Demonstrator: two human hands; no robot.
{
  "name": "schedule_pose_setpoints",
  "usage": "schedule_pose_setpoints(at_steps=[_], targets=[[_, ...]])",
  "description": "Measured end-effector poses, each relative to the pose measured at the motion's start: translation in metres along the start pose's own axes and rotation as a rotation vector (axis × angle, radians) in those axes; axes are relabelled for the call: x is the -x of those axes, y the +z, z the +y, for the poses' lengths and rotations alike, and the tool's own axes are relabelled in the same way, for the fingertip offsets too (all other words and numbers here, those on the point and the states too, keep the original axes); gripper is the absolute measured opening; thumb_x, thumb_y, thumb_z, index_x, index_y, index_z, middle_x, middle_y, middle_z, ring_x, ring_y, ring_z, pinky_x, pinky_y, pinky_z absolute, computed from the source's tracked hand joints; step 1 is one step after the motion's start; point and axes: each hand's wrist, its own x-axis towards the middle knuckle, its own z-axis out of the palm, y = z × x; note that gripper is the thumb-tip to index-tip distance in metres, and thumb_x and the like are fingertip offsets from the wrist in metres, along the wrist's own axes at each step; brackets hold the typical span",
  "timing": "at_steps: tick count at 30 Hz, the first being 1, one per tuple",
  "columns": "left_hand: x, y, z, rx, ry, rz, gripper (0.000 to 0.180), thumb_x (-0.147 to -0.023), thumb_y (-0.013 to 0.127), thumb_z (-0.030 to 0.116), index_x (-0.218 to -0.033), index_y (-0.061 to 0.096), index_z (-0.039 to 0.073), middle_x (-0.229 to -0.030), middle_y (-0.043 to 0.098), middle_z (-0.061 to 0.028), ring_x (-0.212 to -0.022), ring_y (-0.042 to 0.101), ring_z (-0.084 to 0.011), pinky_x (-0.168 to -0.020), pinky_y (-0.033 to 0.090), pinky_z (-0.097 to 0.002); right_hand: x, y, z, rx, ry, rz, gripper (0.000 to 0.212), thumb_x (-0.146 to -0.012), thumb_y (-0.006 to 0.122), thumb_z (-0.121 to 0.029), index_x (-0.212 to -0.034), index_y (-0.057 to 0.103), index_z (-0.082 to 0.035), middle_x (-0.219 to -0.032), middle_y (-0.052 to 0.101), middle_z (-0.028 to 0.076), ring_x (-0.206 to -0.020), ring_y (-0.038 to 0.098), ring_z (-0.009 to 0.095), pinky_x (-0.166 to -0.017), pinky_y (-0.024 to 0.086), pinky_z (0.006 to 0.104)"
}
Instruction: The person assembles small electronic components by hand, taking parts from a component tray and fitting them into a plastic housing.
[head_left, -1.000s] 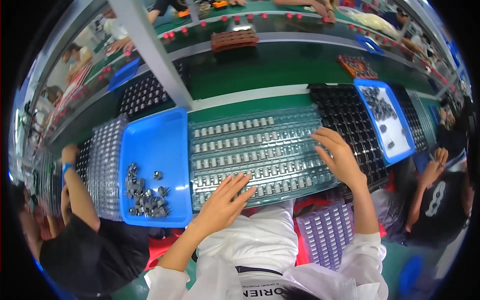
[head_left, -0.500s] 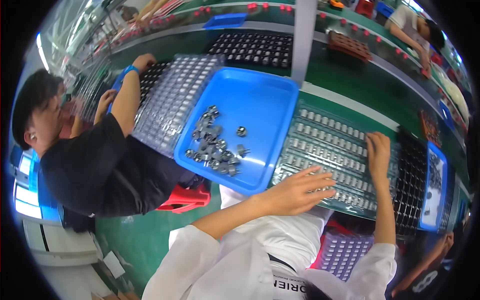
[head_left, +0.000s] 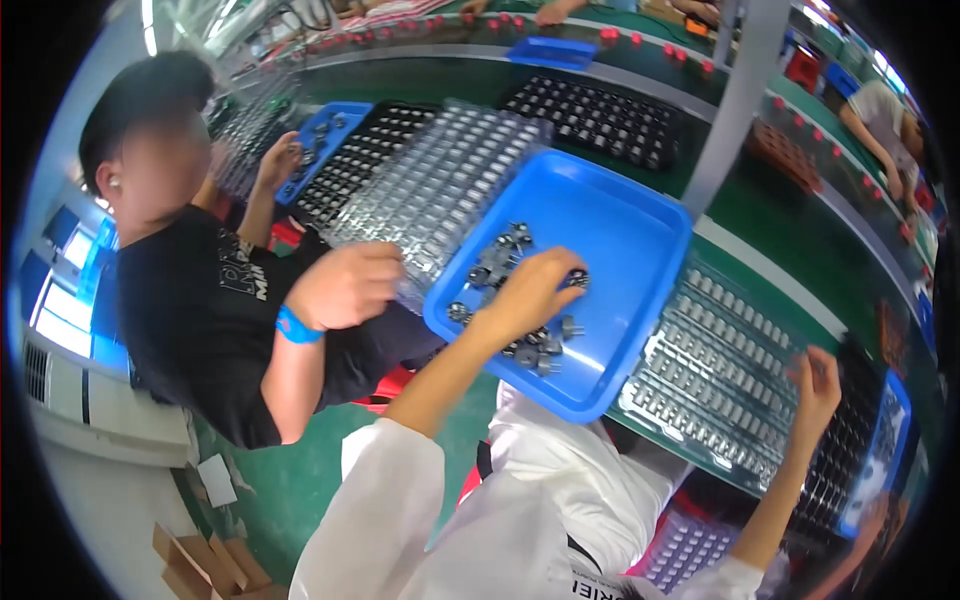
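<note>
The left hand (head_left: pixel 535 298) has moved from the near side of the clear tray (head_left: pixel 700 447) to the blue bin (head_left: pixel 655 215) on its left, and the right hand (head_left: pixel 820 388) stays by the tray's right end. The left fingers are bent close together above the loose parts (head_left: pixel 490 268), which lie in the bin's near left portion; one part is right at the fingertips, but I cannot tell whether it is gripped. The right fingers are curled with a narrow gap, and whether they hold anything I cannot tell. Rows of parts sit in the clear tray; a black tray (head_left: pixel 845 440) lies to its right. A co-worker's hand (head_left: pixel 355 285) is left of the bin.
</note>
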Motion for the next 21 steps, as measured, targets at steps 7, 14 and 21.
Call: schedule_pose_setpoints(at_steps=[7, 14, 21], targets=[[0.031, 0.028, 0.103, 0.638, -0.014, -0.142, 0.029, -0.08, 0.071, 0.007, -0.108, 0.065, 0.002, -0.114, 0.065, -0.0124, -0.081, 0.064, -0.0161, -0.071, 0.053, -0.0294, 0.074, 0.058, -0.078, -0.195, 0.151, -0.227, 0.021, -0.083, 0.061, 0.007, -0.104, 0.061, 0.003, -0.105, 0.064, 0.012, -0.094, 0.061, 0.017, -0.075, 0.056, 0.029], [0.045, 0.068, 0.124, 1.024, -0.144, -0.224, 0.017, -0.082, 0.066, -0.004, -0.099, 0.066, -0.002, -0.123, 0.06, -0.0161, -0.101, 0.063, -0.0165, -0.083, 0.054, -0.0274, 0.089, 0.073, -0.106, -0.247, 0.083, -0.225, 0.021, -0.077, 0.063, 0.014, -0.097, 0.065, 0.005, -0.103, 0.064, 0.018, -0.096, 0.062, 0.022, -0.083, 0.055, 0.0327], [0.045, 0.078, 0.141, 1.03, -0.123, -0.297, 0.059, -0.081, 0.067, -0.005, -0.134, 0.042, 0.003, -0.122, 0.061, -0.0139, -0.096, 0.064, -0.0148, -0.084, 0.054, -0.0274, 0.103, 0.057, -0.098, 0.058, -0.144, -0.185, 0.023, -0.07, 0.07, 0.012, -0.09, 0.07, 0.001, -0.093, 0.069, 0.012, -0.089, 0.065, 0.022, -0.079, 0.051, 0.0306]])
